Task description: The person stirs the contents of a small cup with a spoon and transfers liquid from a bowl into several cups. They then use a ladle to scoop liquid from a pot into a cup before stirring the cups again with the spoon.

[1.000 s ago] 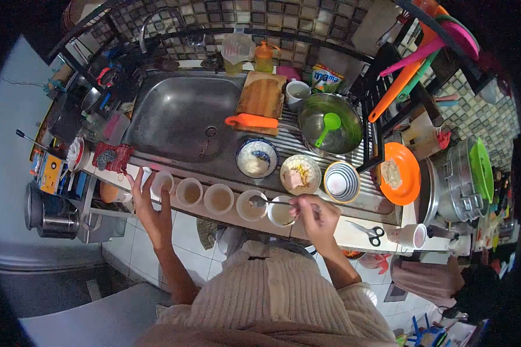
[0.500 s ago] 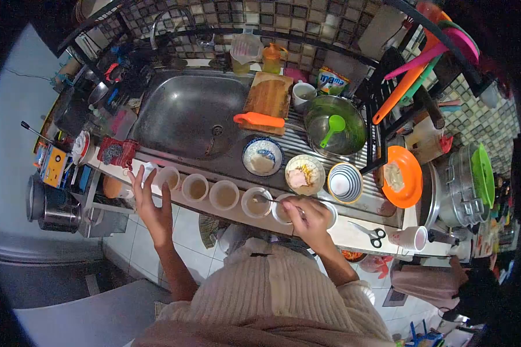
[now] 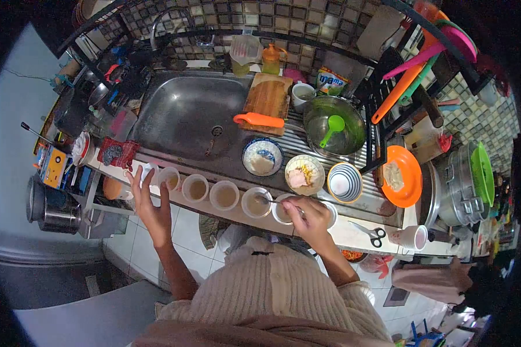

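**Cups lined along the sink's front edge, spoon at work**

Sink (image 3: 185,115) fills the middle of the worktop (image 3: 353,231), its basin bare, so the narrow front ledge serves as the working strip. One steel pot (image 3: 333,124) with a green ladle sits on the drainer, beside one wooden board (image 3: 267,95) and one orange plate (image 3: 400,175) further right. Three bowls (image 3: 262,156) stand in a row behind the ledge, within easy reach of the spoon.

Small cups (image 3: 224,195) run in a single line along the ledge; I count about seven, though the right hand hides part of the last ones. Set side by side and touching or nearly so, they can be reached one after another.

Right hand (image 3: 309,217) has its fingers closed around a spoon (image 3: 272,201), whose bowl lies over the cup just left of the hand. Left hand (image 3: 150,205) holds nothing, fingers spread and raised by the leftmost cups. One pair of scissors (image 3: 371,232) lies to the right.
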`<state>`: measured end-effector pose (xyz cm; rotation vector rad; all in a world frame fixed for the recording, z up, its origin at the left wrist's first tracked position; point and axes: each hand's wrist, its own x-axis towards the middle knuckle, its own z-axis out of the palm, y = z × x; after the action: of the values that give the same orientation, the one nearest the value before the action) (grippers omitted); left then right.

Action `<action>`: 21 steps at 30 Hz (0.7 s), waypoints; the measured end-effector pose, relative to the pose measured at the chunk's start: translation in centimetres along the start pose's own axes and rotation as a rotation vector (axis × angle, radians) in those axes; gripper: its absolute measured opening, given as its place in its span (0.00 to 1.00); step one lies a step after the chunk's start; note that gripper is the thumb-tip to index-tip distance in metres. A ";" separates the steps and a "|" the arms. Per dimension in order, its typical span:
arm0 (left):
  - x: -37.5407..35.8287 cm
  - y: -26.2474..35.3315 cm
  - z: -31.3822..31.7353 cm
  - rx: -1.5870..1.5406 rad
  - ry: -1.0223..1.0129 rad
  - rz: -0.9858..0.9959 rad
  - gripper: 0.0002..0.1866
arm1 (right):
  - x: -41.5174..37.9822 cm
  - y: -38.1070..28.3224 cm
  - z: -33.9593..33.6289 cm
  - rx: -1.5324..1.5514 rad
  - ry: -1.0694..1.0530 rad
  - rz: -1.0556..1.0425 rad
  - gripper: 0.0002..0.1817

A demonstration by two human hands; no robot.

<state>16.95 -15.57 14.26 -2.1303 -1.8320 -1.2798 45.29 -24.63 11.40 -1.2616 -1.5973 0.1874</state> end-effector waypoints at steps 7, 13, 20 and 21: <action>0.2 0.2 0.4 -0.016 -0.001 0.008 0.16 | 0.0 -0.7 -0.7 0.039 0.025 0.053 0.02; 0.3 0.3 0.3 -0.048 -0.008 0.024 0.15 | -0.6 -0.5 -1.2 0.037 0.035 0.045 0.01; 0.2 0.2 0.1 -0.034 -0.014 0.028 0.16 | -0.1 -0.7 -0.4 0.025 -0.005 -0.038 0.04; 0.2 0.2 0.1 -0.026 -0.013 0.037 0.15 | -0.1 -0.6 -0.1 0.003 -0.050 -0.077 0.06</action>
<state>17.10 -15.43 14.42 -2.1799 -1.7814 -1.2925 45.01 -25.03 11.72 -1.1987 -1.6846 0.1742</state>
